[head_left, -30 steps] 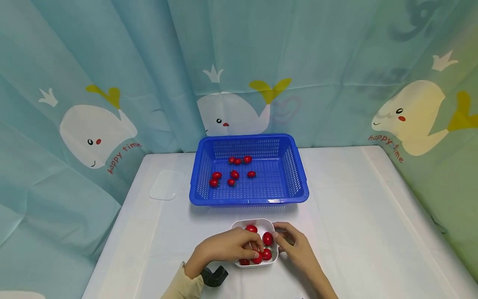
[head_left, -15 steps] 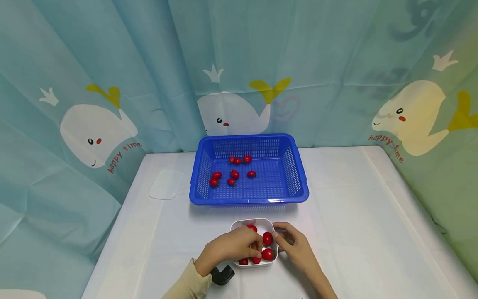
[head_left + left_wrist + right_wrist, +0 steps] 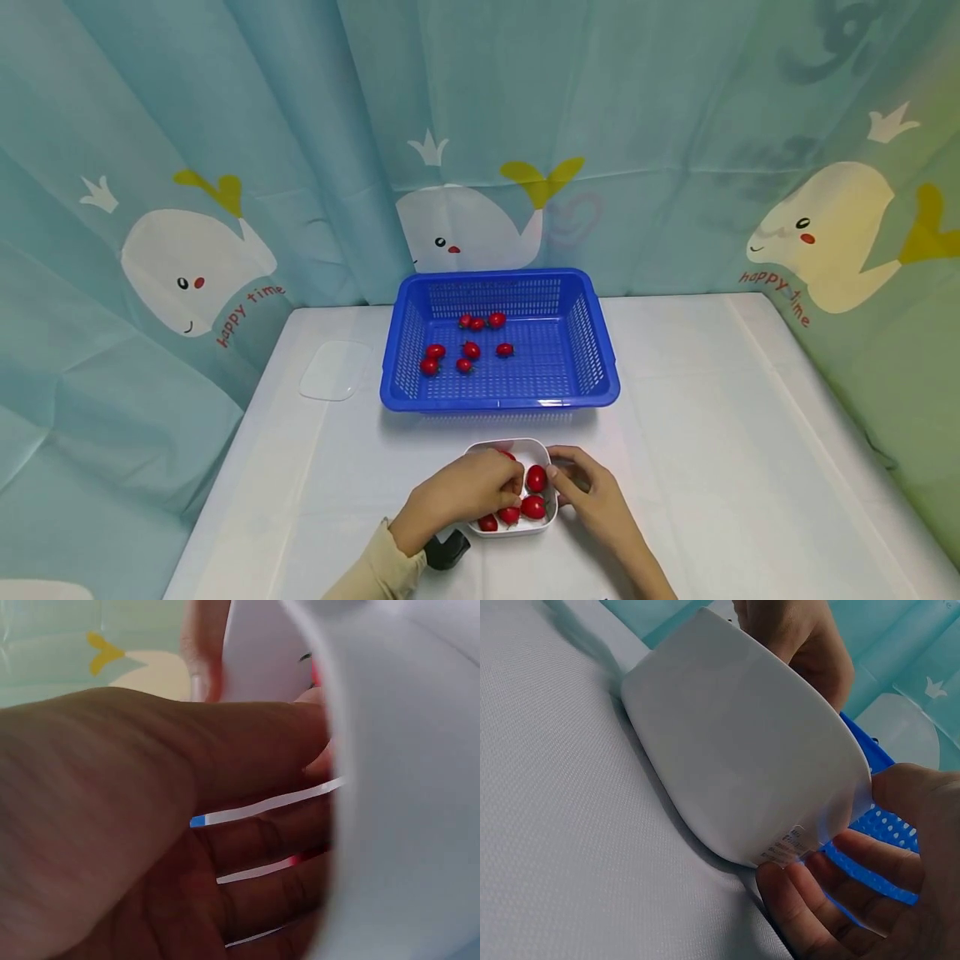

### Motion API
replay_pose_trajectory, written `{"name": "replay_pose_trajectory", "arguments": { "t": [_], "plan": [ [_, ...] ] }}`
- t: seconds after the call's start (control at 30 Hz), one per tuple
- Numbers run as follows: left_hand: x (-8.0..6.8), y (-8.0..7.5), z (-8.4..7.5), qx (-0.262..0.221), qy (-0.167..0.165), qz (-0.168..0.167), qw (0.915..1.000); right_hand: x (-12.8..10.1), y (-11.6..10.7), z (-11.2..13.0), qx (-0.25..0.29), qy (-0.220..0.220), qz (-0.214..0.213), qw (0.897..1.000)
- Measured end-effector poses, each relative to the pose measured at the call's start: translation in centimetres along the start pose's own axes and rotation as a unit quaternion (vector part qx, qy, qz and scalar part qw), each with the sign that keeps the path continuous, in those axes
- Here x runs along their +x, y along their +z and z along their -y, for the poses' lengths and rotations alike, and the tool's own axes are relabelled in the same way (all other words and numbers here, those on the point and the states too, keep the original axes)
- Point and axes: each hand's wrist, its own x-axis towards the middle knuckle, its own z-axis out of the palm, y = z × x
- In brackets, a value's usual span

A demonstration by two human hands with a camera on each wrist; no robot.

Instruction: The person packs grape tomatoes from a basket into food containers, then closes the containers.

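A small white plastic box (image 3: 525, 532) with rounded corners stands on the white table in the head view, several cherry tomatoes (image 3: 533, 507) inside it. My left hand (image 3: 468, 486) reaches over its left rim, fingers curled down at a cherry tomato (image 3: 508, 516) near the front wall. The fingertips are partly hidden, and red shows between the fingers (image 3: 262, 896) in the left wrist view. My right hand (image 3: 596, 498) grips the box's right side, thumb at the rim. In the right wrist view its fingers (image 3: 784, 892) lie against the labelled end wall.
Behind the box, a blue perforated basket (image 3: 498, 406) holds several more cherry tomatoes (image 3: 471, 350). A clear flat lid (image 3: 335, 371) lies at the table's left. A black piece (image 3: 447, 551) sits at my left wrist. A whale-print curtain (image 3: 480, 100) hangs behind the table.
My left hand has shifted slightly right and further into the box, and its fingers have curled more. The front tomatoes have moved a little. My right hand keeps its place on the box.
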Motion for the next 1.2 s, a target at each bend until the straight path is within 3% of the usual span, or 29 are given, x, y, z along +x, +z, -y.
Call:
{"name": "replay_pose_trajectory", "arguments": {
  "t": [0.33, 0.5, 0.7, 0.9, 1.2],
  "plan": [
    [-0.8, -3.2, -0.7, 0.013, 0.001, 0.004, 0.9999, 0.0, -0.1, -0.1, 0.000, 0.000, 0.000, 1.000],
    [-1.1, -5.8, -0.7, 0.009, 0.016, -0.014, 0.9997, 0.0, 0.0, -0.2, 0.000, -0.001, 0.001, 1.000],
    [-1.1, -8.7, -0.3, 0.046, -0.009, -0.063, 0.9969, 0.1, 0.1, -0.1, -0.003, 0.010, -0.004, 1.000],
    [-0.2, -11.0, 1.1, 0.053, -0.030, -0.098, 0.9934, 0.2, 0.1, -0.1, -0.005, 0.017, -0.008, 1.000],
    [2.4, -13.2, 3.6, 0.066, -0.044, -0.115, 0.9902, 0.2, 0.1, -0.2, -0.005, 0.011, -0.004, 1.000]
  ]
}}
